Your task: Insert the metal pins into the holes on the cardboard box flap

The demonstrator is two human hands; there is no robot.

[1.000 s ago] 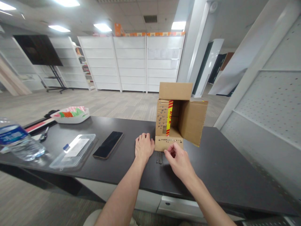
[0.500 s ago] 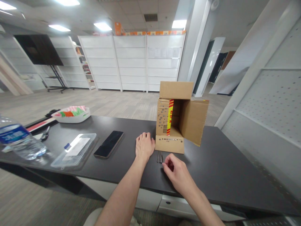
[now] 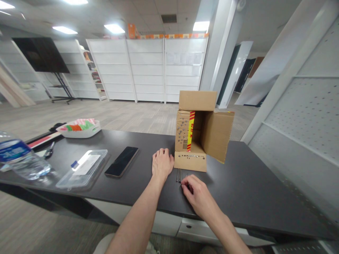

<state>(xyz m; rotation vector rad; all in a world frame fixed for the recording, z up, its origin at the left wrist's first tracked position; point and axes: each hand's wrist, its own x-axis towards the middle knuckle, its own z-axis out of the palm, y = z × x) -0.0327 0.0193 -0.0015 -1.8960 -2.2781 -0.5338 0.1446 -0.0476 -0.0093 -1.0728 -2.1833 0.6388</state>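
Note:
A cardboard box (image 3: 182, 130) stands on its side with its mouth facing me and its flaps spread. Small round marks, some of them silvery, dot its left side and lower flap. My left hand (image 3: 162, 163) lies palm down on the dark table, fingers stretched out, against or very close to the box's lower left corner. Several thin metal nails (image 3: 177, 175) lie side by side just in front of the lower flap. To the right of them, my right hand (image 3: 196, 192) is closed in a pinch; a thin shiny end shows above its fingers, apparently a nail.
On the table (image 3: 238, 183) to the left are a phone (image 3: 122, 161), a clear plastic case (image 3: 83, 169), a water bottle (image 3: 22, 158) and a white basket (image 3: 79, 132) with colourful contents. A perforated white panel (image 3: 304, 116) rises at the right.
My right hand has shifted slightly left and down, with one nail moved apart from the row at its fingertips. My left hand and the box have stayed put; the view has shifted slightly.

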